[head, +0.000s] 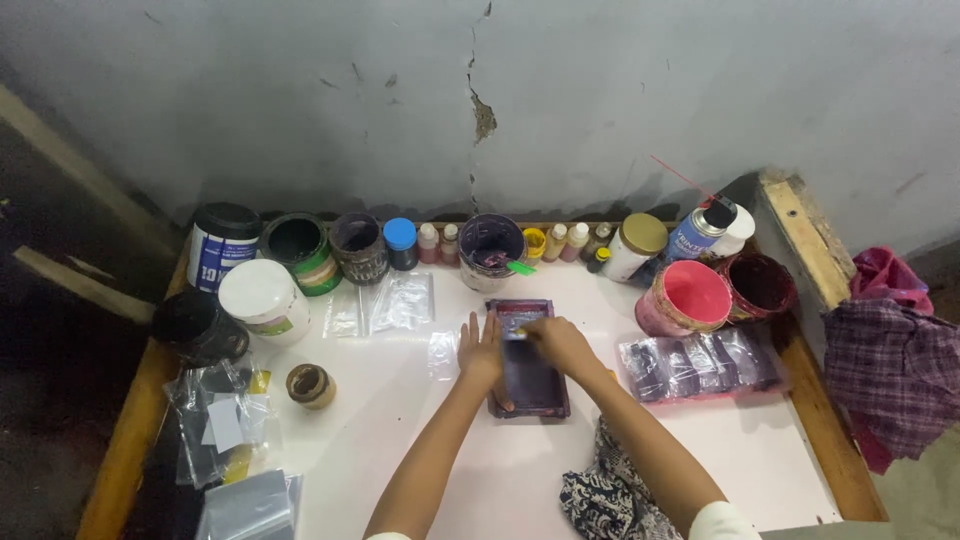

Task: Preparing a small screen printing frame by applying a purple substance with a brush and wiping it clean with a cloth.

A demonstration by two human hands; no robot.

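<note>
A small dark purple rectangular frame point(527, 390) lies flat in the middle of the white table point(400, 440). My left hand point(481, 352) presses flat on the frame's left edge, fingers spread. My right hand point(558, 343) rests on the frame's upper part, fingers closed on a small pale tool that is mostly hidden. An open can of purple ink point(491, 249) with a green stick in it stands just behind the frame.
Open and lidded ink cans line the back edge, with small dropper bottles point(560, 241), a spray can point(700, 232) and a pink-lidded tub point(684, 297). Clear plastic bags point(400, 301) lie at left, a row of dark packets point(695, 362) at right, patterned cloth point(608, 497) near me.
</note>
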